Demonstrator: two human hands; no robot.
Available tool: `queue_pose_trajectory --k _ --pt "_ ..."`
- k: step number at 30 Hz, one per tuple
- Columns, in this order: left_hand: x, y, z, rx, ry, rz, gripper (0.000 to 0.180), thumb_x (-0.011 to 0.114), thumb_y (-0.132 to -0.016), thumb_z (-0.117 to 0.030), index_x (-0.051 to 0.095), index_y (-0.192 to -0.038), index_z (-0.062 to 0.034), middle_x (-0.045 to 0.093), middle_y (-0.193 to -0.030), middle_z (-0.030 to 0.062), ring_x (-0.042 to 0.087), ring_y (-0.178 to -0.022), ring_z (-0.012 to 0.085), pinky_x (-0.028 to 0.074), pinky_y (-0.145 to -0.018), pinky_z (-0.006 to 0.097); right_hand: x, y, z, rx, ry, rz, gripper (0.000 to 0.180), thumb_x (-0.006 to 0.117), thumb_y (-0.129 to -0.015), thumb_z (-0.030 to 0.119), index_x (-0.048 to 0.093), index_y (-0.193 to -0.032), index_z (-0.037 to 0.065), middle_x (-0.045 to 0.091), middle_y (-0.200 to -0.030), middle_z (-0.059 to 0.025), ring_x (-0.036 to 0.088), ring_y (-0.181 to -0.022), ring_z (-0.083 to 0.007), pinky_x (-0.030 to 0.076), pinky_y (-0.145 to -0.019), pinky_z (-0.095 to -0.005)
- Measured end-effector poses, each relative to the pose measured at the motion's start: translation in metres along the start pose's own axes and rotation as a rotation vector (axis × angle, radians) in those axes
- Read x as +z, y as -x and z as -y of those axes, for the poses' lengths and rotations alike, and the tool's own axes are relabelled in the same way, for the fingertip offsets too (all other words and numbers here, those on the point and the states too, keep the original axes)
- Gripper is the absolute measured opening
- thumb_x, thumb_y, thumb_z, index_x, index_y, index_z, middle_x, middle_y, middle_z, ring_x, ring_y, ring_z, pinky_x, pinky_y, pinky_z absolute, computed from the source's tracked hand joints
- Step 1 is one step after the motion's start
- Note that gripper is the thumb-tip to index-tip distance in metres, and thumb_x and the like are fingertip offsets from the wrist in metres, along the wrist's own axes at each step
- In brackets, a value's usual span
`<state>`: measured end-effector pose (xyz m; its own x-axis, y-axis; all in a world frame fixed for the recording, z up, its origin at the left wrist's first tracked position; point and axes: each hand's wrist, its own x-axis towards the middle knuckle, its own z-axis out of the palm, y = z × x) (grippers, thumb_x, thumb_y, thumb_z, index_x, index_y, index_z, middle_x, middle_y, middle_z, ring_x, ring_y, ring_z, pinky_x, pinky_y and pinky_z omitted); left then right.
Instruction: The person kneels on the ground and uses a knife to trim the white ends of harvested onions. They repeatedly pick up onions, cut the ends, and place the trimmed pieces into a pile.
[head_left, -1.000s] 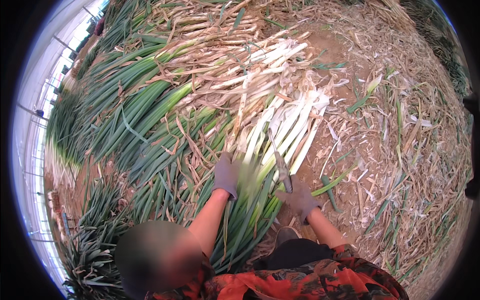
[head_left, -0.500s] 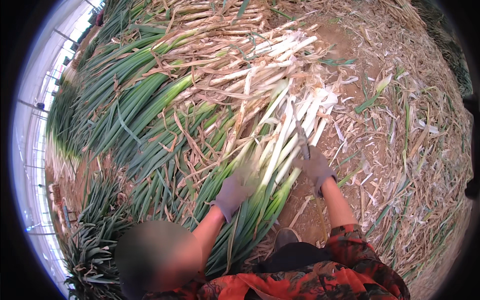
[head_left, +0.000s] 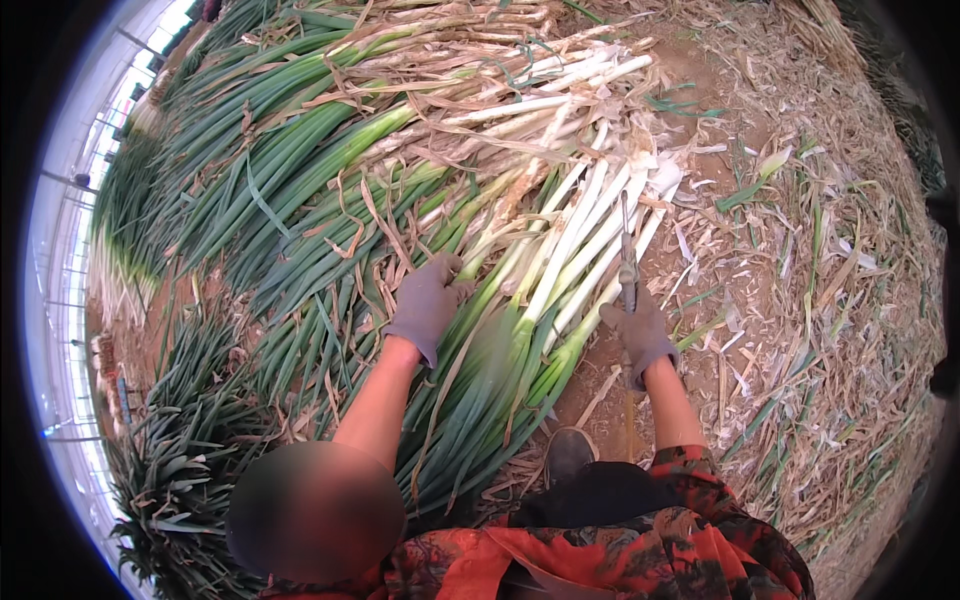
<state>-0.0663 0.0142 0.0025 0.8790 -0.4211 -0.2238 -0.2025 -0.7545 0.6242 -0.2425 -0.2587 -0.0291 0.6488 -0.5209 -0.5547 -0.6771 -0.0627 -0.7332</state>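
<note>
My left hand (head_left: 430, 300), in a grey glove, is at the green part of a green onion (head_left: 520, 190) with brown dried skin, its fingers curled round the stalk. Beside it lies a bundle of green onions with clean white stalks (head_left: 572, 245), their roots pointing away and their green leaves toward me. My right hand (head_left: 640, 335), also gloved, grips a slim grey air blow gun (head_left: 628, 265). Its nozzle points away from me, along the right side of the white stalks. A thin yellowish hose (head_left: 629, 425) runs down from that hand.
A large heap of unpeeled green onions (head_left: 290, 180) spreads to the far left. More leafy bunches (head_left: 185, 470) stand at the near left. Peeled skins and dry scraps (head_left: 820, 300) cover the ground on the right. My shoe (head_left: 570, 455) is just below the bundle.
My left hand has moved left and away from me, off the white-stalked bundle and onto a brown-skinned green onion. My right hand keeps the air blow gun, its nozzle now pointing straighter ahead.
</note>
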Motion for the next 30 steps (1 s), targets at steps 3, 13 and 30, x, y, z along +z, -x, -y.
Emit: queue_pose_trajectory --k 3,13,30 --pt "0.006 0.003 -0.013 0.067 0.013 0.008 0.037 0.077 -0.084 -0.027 0.063 -0.107 -0.0015 0.07 -0.096 0.0221 0.067 -0.09 0.0412 0.052 -0.079 0.046 0.017 0.059 -0.014 -0.232 0.191 0.078 0.059 0.079 -0.083 0.037 0.054 -0.121 -0.002 0.067 -0.091 -0.0193 0.067 -0.082 -0.0309 0.053 -0.073 -0.0433" --pt "0.042 0.015 -0.036 -0.12 0.051 0.116 0.044 0.073 -0.082 -0.031 0.053 -0.107 -0.0007 0.067 -0.096 0.0298 0.064 -0.095 0.0498 0.05 -0.084 0.052 0.033 0.142 -0.004 -0.025 0.516 0.412 0.066 0.073 -0.081 0.052 0.053 -0.122 0.003 0.068 -0.102 -0.0278 0.068 -0.099 -0.0425 0.051 -0.087 -0.0516" --pt "0.007 0.018 -0.019 -0.039 0.076 0.063 0.038 0.084 -0.07 -0.021 0.056 -0.09 -0.0023 0.066 -0.081 0.0107 0.064 -0.076 0.0203 0.05 -0.069 0.034 0.022 0.054 0.008 -0.067 0.169 0.243 0.065 0.076 -0.079 0.044 0.057 -0.123 0.001 0.067 -0.097 -0.0223 0.065 -0.089 -0.0342 0.05 -0.081 -0.0445"
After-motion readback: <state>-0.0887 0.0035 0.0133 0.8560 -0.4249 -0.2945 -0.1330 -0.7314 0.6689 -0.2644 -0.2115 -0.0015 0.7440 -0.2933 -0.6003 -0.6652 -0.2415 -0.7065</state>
